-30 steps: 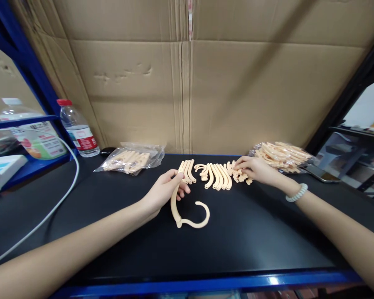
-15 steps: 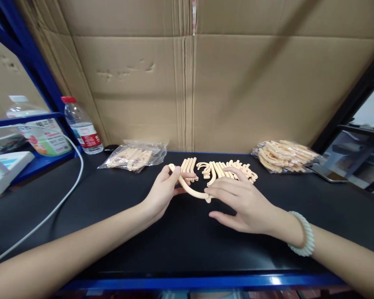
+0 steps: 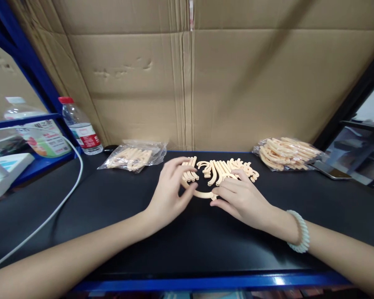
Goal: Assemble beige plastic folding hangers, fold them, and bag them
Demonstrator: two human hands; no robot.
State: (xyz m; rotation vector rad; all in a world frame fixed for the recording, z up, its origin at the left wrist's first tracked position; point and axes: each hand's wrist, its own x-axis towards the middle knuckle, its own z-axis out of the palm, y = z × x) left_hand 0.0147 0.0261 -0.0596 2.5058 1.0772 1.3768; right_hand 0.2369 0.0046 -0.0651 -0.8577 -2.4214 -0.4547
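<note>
A curved cream-coloured piece spans the space between my hands, low over the black tabletop. My right hand pinches its right end, where a small knob shows. My left hand arches over its left end with thumb and fingers apart; part of the piece is hidden behind it. Just beyond my left hand is a row of short cream sticks. Behind my right hand lie curved cream pieces side by side, with a pile of smaller ones at their right.
Clear bags of cream pieces lie at the back left and back right. A red-capped bottle, a white cable and a blue shelf are on the left. A flat dark device lies at right.
My left hand has opened from its pinch and now arches over the curved piece. The piece sits slightly further right, and my right thumb has closed in on its end.
</note>
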